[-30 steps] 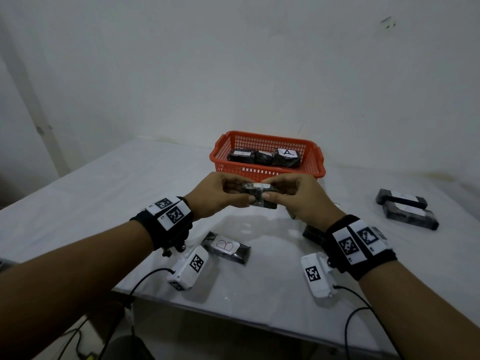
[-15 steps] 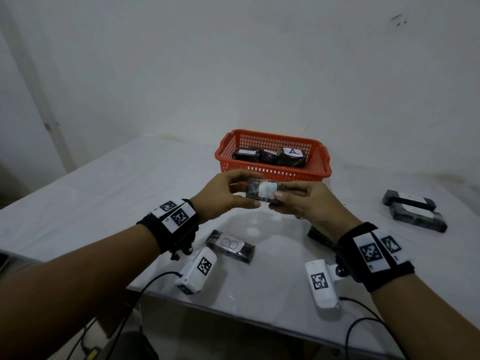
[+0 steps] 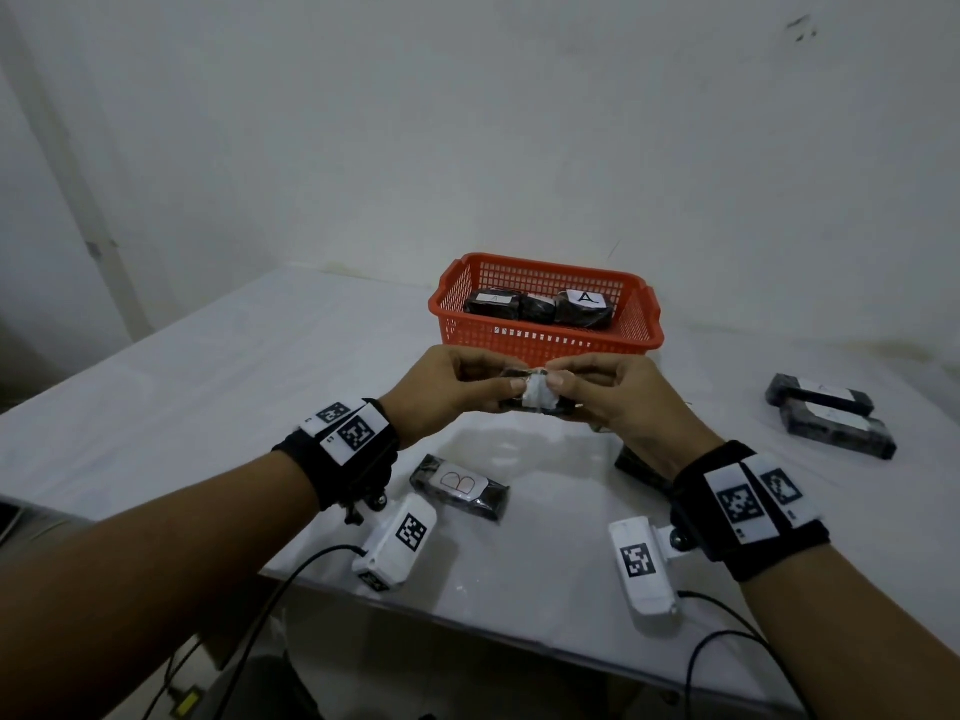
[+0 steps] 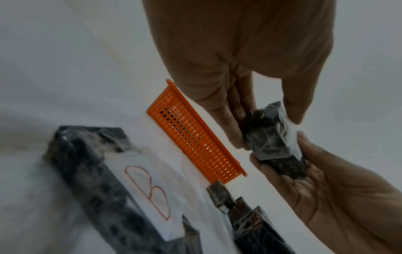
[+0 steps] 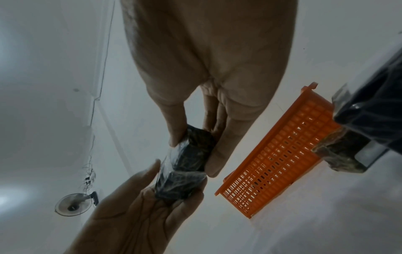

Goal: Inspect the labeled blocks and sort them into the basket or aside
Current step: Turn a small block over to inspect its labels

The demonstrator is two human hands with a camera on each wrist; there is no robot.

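Block in hand: a small dark wrapped block [image 3: 535, 402] is up in the air between both hands, just in front of the orange basket [image 3: 545, 337].
How it feels: it looks stiff and light — a hard little brick in shiny clear wrap, so likely a bit slippery.
Where to hold: the two short ends, which keeps the white label [image 3: 537, 406] free to read.
Left hand [image 3: 447, 389]: fingers and thumb are curled round one end, pinching it tight.
Right hand [image 3: 621, 394]: pinches the other end, thumb on top and fingers under.
Label: I cannot read the letter; it is too blurry.
In the basket: three dark blocks, one block marked A [image 3: 584, 306].
On the table: a block marked B [image 3: 460, 485] lies near the left wrist, and two more blocks [image 3: 831, 420] lie well apart on the right.
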